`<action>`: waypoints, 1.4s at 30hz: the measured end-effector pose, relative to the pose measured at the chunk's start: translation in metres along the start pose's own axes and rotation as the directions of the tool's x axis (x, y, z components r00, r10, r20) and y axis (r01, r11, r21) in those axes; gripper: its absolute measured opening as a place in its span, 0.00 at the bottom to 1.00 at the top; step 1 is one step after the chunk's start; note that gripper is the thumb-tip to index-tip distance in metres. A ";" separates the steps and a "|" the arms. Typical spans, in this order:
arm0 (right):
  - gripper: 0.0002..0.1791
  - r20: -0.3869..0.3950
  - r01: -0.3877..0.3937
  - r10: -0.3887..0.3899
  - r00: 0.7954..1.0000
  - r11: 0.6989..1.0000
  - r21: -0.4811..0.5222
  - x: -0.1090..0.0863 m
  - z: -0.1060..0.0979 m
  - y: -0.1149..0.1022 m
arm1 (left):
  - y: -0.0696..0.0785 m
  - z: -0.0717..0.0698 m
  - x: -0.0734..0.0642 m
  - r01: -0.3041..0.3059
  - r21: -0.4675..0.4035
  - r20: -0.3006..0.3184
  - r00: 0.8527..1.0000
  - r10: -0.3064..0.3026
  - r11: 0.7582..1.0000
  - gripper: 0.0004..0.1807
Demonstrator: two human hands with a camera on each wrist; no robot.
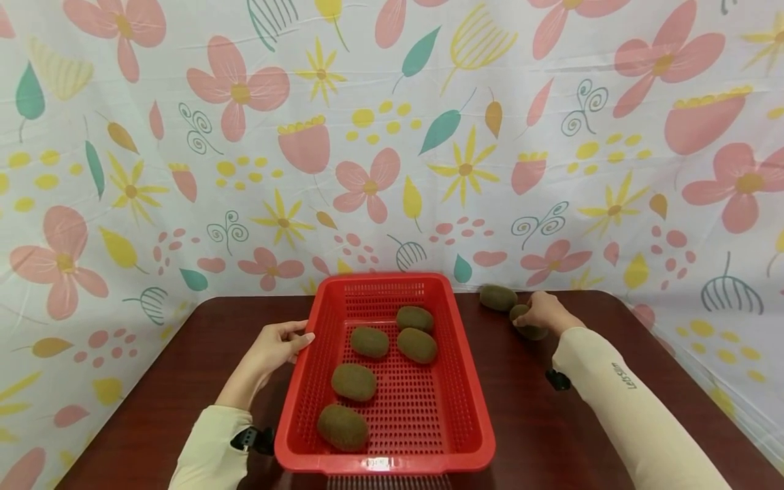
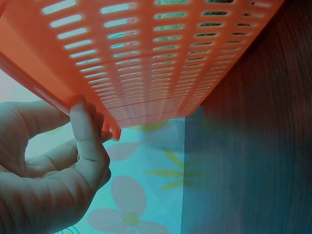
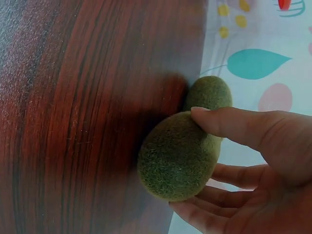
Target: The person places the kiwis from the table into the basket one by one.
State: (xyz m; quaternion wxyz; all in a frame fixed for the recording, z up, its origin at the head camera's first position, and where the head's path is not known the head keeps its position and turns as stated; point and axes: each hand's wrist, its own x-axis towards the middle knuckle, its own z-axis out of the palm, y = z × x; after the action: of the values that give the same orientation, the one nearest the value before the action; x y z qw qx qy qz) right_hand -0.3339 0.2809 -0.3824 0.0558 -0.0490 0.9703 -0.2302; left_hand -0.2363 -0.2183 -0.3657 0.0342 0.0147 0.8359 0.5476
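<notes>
My right hand [image 1: 547,313] grips a brown fuzzy kiwi [image 3: 178,158] between thumb and fingers at the right rear of the table. Just beyond it lies another kiwi [image 1: 498,297], partly covered by the held one in the right wrist view. On the left, my other hand [image 1: 275,348] pinches the rim of a red plastic basket [image 1: 468,401], thumb on the inner side and fingers outside. Several kiwis [image 1: 353,382] lie spread on the basket's slotted floor, two of them [image 1: 417,345] side by side toward the back right.
The dark wood-grain table [image 1: 527,429] runs back to a hanging cloth [image 1: 380,136] printed with flowers and leaves. Tall slotted walls [image 2: 146,63] enclose the basket, which stands mid-table between my two arms.
</notes>
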 end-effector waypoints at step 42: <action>0.38 0.007 0.085 -0.088 0.996 0.977 0.194 -0.021 -0.057 -0.098 | 0.005 -0.001 -0.003 0.016 -0.005 0.019 1.000 -0.016 1.000 0.25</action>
State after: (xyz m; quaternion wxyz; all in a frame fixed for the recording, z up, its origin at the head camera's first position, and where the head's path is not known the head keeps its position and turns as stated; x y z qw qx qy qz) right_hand -0.3135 0.2210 -0.2859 0.0576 -0.0872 0.9398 -0.3253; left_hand -0.2338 -0.2174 -0.3604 0.0466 0.0130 0.8342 0.5493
